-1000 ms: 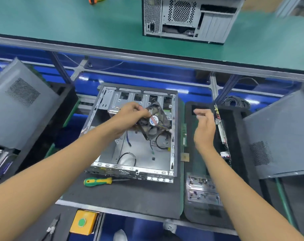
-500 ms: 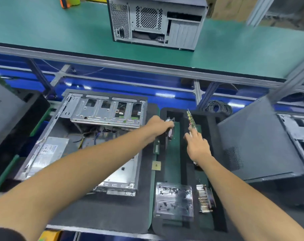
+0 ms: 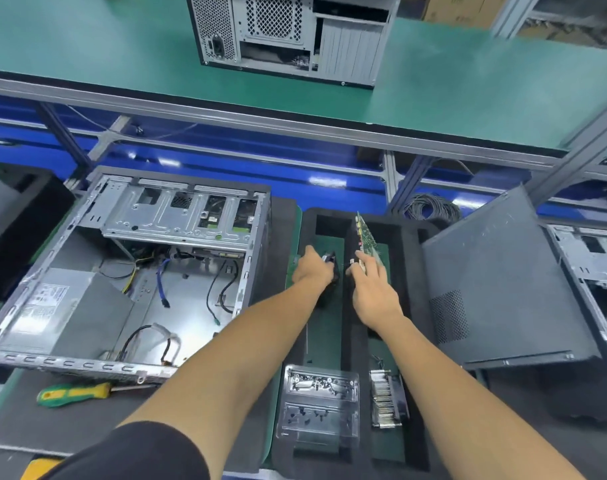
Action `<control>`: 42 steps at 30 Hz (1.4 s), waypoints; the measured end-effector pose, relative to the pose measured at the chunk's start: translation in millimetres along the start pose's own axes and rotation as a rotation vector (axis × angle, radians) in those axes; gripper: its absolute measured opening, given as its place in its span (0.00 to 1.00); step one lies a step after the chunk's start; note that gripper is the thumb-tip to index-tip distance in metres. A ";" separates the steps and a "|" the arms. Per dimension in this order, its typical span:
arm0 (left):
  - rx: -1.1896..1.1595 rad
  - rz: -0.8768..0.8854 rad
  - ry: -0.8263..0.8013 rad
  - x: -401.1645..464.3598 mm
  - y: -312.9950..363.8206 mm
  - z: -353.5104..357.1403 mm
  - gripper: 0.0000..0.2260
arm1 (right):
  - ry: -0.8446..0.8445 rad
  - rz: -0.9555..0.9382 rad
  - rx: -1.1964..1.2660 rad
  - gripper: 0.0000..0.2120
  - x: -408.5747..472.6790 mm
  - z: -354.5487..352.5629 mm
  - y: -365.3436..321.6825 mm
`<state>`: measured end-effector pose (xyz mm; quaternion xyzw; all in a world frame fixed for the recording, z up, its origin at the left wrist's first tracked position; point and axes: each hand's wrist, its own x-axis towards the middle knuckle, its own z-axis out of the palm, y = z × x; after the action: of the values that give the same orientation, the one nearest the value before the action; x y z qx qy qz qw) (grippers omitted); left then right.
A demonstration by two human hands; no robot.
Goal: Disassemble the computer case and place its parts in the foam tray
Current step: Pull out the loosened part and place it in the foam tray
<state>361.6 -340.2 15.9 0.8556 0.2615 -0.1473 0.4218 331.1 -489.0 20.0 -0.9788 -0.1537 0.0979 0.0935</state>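
- Though cut off at the frame's left edge, the computer case (image 3: 129,271) lies open on its side on the dark tabletop (image 3: 70,420); loose cables inside, PSU at its near-left corner; screwdriver (image 3: 74,393) just in front of it.
- Left hand (image 3: 310,268), grip curled round a dark fan (image 3: 331,263), mostly hidden by the fingers; fan sits low in the foam tray's left slot, green floor bare ahead of and behind it.
- Foam tray (image 3: 330,216) just right of the case; clear screw box (image 3: 319,403) at its near end.
- Right hand (image 3: 373,289) over the tray's middle divider, fingers fairly straight; fingertips meet a circuit board (image 3: 366,239) standing on edge. Pinching or only touching: can't tell.
- Heatsink (image 3: 385,400) in the right slot's near end.
- Grey side panel (image 3: 503,278) leans against the tray's right wall, crowding that side.
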 end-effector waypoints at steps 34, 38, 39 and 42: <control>-0.414 -0.048 -0.305 1.6 -17.0 33.6 0.13 | -0.010 0.017 0.031 0.24 4.7 5.9 0.2; -0.490 -0.024 -0.253 19.2 -2.1 27.7 0.19 | -0.006 0.015 0.032 0.22 4.2 6.2 0.3; -0.451 -0.005 -0.267 22.7 -0.1 26.4 0.22 | -0.004 0.015 0.030 0.23 4.1 6.0 0.2; -0.366 0.053 -0.348 24.0 5.6 24.5 0.29 | 0.001 0.024 0.034 0.24 3.9 6.1 -0.4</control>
<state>383.7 -354.8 -6.6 0.7333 0.1846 -0.2316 0.6120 333.3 -486.4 13.5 -0.9789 -0.1404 0.1011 0.1092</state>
